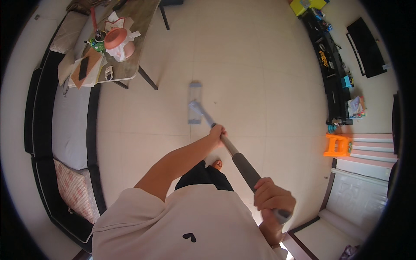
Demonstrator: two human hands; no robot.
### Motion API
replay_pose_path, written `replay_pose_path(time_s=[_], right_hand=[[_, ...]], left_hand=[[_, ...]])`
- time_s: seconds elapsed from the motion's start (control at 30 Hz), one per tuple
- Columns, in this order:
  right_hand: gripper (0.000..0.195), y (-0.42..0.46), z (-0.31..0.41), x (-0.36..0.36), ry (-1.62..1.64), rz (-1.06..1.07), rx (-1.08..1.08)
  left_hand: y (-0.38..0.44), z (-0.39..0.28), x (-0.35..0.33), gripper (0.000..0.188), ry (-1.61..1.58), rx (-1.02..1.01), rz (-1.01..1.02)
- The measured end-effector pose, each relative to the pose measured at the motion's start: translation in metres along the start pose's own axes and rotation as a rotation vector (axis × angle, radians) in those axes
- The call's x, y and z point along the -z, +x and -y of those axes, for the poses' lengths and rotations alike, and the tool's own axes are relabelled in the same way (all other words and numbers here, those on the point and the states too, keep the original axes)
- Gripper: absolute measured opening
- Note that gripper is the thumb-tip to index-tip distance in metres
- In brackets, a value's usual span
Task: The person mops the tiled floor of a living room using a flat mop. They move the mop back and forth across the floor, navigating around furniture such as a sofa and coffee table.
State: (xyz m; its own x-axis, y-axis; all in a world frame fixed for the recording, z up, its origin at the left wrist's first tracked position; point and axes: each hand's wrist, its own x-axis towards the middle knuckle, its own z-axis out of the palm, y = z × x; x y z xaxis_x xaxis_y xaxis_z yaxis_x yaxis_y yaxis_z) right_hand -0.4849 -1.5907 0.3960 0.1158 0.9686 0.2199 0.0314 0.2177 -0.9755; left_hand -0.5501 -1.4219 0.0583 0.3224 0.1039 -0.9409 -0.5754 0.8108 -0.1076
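Observation:
A flat mop lies across the middle of the view, its rectangular head flat on the tiled floor in front of me. The pole runs from the head down to the lower right. My left hand is closed round the lower part of the metal pole, near the pale joint piece. Around the dark foam grip at the upper end, my right hand is wrapped, with the pole's end cap showing below the fingers. One bare foot shows under my dark trousers.
At the upper left a table holds a pink bin, papers and a phone, its legs on the floor. A dark-framed sofa lines the left side. To the right are a black TV cabinet and an orange plastic stool.

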Motion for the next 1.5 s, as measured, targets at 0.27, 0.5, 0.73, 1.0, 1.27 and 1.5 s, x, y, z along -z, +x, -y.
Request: replay_pose_path(time_s=[0.27, 0.5, 0.73, 1.0, 1.27, 1.5], right_hand=[[0.012, 0.026, -0.005, -0.008, -0.229, 0.161, 0.13], [0.029, 0.036, 0.024, 0.062, 0.266, 0.21, 0.177], [0.004, 0.069, -0.098, 0.06, 0.494, 0.61, -0.122], [0.007, 0.083, -0.142, 0.124, 0.584, 0.813, -0.168], [0.01, 0.179, -0.067, 0.288, 0.555, 0.694, 0.059], [0.018, 0.202, -0.017, 0.313, 0.23, 0.817, 0.219]], left_hand=[[0.011, 0.004, -0.026, 0.018, -0.026, 0.132, 0.256], [-0.085, 0.039, 0.028, 0.015, -0.213, 0.076, 0.23], [-0.038, -0.002, 0.164, 0.024, -0.351, -0.085, -0.106], [0.032, 0.026, 0.168, 0.032, -0.157, -0.42, -0.227], [0.087, 0.101, -0.065, 0.026, -0.435, -0.031, 0.224], [0.044, 0.117, -0.242, 0.028, -0.546, 0.168, 0.371]])
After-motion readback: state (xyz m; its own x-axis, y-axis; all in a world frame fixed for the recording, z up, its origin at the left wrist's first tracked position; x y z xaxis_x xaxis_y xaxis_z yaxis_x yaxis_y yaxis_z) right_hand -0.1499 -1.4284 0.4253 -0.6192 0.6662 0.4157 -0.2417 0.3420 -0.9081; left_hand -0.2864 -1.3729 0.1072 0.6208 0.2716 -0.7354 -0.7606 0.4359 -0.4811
